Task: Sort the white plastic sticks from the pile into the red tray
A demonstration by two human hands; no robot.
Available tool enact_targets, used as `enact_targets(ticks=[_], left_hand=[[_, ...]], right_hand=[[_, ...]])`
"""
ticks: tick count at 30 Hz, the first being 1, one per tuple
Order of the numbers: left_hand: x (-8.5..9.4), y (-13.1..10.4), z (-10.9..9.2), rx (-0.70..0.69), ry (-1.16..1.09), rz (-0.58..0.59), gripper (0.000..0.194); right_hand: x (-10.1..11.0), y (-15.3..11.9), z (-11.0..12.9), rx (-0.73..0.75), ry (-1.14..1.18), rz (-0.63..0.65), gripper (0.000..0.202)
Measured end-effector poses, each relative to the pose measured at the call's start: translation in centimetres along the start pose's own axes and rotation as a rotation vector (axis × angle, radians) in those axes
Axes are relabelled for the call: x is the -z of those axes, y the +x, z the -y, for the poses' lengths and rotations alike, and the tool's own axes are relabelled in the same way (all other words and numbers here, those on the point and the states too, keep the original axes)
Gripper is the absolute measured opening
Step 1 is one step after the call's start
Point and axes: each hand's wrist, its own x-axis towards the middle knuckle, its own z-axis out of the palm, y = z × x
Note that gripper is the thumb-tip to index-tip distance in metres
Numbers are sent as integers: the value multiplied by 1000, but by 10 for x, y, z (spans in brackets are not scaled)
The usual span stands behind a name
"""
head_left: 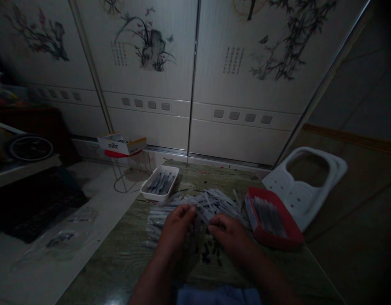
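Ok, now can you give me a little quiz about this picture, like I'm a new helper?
1. True or false: the red tray is nearer the right hand than the left hand.
2. What colour are the small pieces on the table, between the arms? A) green B) black C) yellow
3. Fill in: the open box with letters on it sits on a red ____.

Key: 1 true; 2 B; 3 stool.

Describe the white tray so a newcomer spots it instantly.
Find the wood-grained table in front of the panelled doors. At its far left corner sits the oblong white tray, holding slim greyish pieces. The container at the right edge is red.
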Motion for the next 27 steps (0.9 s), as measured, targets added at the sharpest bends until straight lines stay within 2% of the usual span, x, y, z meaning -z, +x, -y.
enact_targets(ticks=[2, 4, 6, 8, 12, 17, 23, 27], left_hand=[[1, 1, 0, -8, -80, -14, 32], [6, 4, -1, -32, -184, -135, 33], [12, 8, -3, -71, -264, -279, 34], [17, 11, -4, -94, -310, -353, 35], [22, 14, -4, -72, -379, -380, 37], [20, 14, -3, -48, -398, -379, 35], [19, 13, -4, -38, -400, -390, 37], [18, 14, -4, -30, -414, -379, 36]], right_hand=[[-6, -2, 2, -6, 26, -27, 21], [-15, -6, 4, -25, -42, -67, 23], [-25, -12, 6, -21, -203, -54, 20], [-35, -18, 10, 6, -382, -4, 18], [-52, -23, 17, -11, -583, 48, 23], [-60, -20, 17, -36, -634, 70, 21], [-60, -18, 15, -43, -636, 41, 16], [-49, -19, 14, -67, -610, -9, 19]])
